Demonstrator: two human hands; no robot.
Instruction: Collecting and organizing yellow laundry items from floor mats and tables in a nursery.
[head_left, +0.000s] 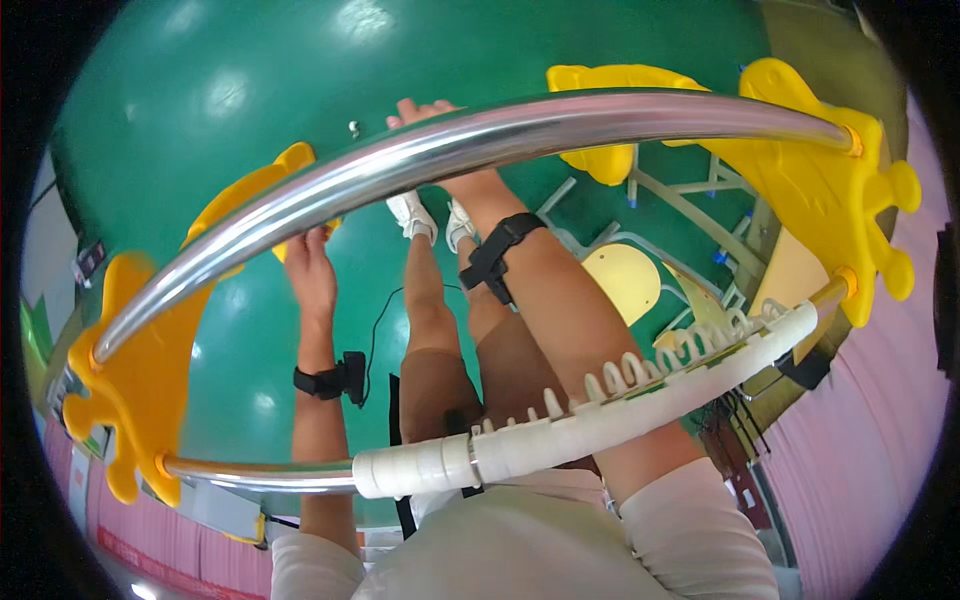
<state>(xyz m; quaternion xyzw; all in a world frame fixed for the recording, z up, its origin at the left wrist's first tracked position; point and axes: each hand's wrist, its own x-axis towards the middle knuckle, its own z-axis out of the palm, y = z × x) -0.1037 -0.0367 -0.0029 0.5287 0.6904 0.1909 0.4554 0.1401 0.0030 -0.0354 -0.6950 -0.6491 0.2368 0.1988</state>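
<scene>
A rack with two yellow animal-shaped plastic side panels [150,350] and a curved-looking shiny metal bar [480,130] spans the view. Its nearer bar carries a row of white plastic rings [560,430]. My left hand [312,265] is below the metal bar, its fingers bent against the lower end of the left panel; the grip is partly hidden. Beyond the bar, the fingers of my right hand [425,112] stretch out and apart, holding nothing visible. The bar covers its palm. Black straps with small devices circle both forearms.
Green floor [250,100] lies below, with my white shoes [412,215] on it. At right stand a chair with a round pale yellow seat [622,283] and grey metal legs. A thin black cable [372,345] hangs beside my left wrist. Pink curtains [880,400] line the right.
</scene>
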